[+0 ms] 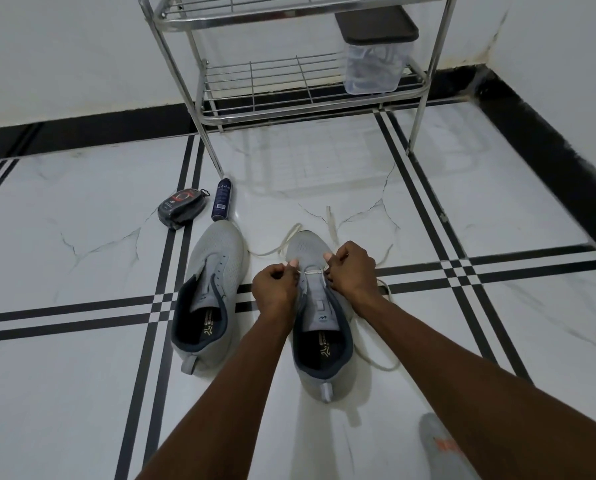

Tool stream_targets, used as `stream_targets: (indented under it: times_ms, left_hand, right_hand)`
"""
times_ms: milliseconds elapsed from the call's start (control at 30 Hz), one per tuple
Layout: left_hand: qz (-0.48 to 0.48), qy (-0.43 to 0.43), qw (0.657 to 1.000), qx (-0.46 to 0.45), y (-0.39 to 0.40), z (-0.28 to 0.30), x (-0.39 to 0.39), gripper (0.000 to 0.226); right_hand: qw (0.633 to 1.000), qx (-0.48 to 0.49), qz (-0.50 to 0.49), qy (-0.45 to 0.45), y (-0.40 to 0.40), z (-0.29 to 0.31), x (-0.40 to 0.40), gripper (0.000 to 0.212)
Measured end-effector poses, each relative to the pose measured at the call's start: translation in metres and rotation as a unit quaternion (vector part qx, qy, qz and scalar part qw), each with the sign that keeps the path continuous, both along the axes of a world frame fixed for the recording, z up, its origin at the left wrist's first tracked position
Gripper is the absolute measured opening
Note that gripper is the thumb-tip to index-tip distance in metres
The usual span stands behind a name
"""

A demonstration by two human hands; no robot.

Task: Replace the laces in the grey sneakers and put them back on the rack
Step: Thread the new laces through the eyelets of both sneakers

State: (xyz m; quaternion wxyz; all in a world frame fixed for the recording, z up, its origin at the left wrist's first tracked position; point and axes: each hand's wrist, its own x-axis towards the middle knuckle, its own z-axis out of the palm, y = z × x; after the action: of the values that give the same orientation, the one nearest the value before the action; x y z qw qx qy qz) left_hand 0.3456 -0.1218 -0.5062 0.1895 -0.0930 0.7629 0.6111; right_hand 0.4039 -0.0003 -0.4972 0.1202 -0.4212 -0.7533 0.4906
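Head view is showing me two grey sneakers side by side on the tiled floor (82,209), toes pointing at a metal rack (303,81) whose top is cut off by the frame edge. I am counting one laceless sneaker (210,292) on the left and one right-hand sneaker (320,327) being threaded with a single cream lace (331,223). Forearms are hiding part of both sneakers, and the lace's path under the hands is hard to follow; loose lengths are trailing on the floor around the toe and along the right side. Left hand (275,289) and right hand (352,268) are each curling into a closed grip, pinching the lace at opposite sides of the lowest eyelets, directly over the right-hand sneaker's forefoot. One clear box (372,64) with a dark lid is sitting on the rack's lower shelf, contents blurred. One dark spray can (221,199) and one oval polish case (182,207) are lying beyond the laceless sneaker. A grey and orange object (438,445) is cut off at the bottom edge.
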Motion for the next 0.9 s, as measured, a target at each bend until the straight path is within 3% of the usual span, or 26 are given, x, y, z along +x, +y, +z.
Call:
stream_targets:
  times_ms: [133,267,700,900]
  left_hand:
    - [-0.017,-0.026,0.999,0.012,-0.002,0.008,-0.002,0.025]
    - [-0.065,-0.036,0.996,0.042,-0.004,0.029,-0.001,0.026]
    - [-0.145,0.132,0.980,0.044,0.019,0.185,-0.034,0.025]
    - [-0.152,0.193,0.967,0.065,0.028,0.265,-0.052,0.025]
  right_hand:
    - [0.997,-0.061,0.035,0.028,0.000,0.013,0.001,0.015]
    - [0.992,-0.093,0.075,0.047,0.004,0.037,0.002,0.020]
    - [0.961,-0.229,0.057,0.146,0.018,0.191,-0.030,0.031]
    - [0.962,-0.184,0.060,0.190,0.023,0.269,-0.047,0.028]
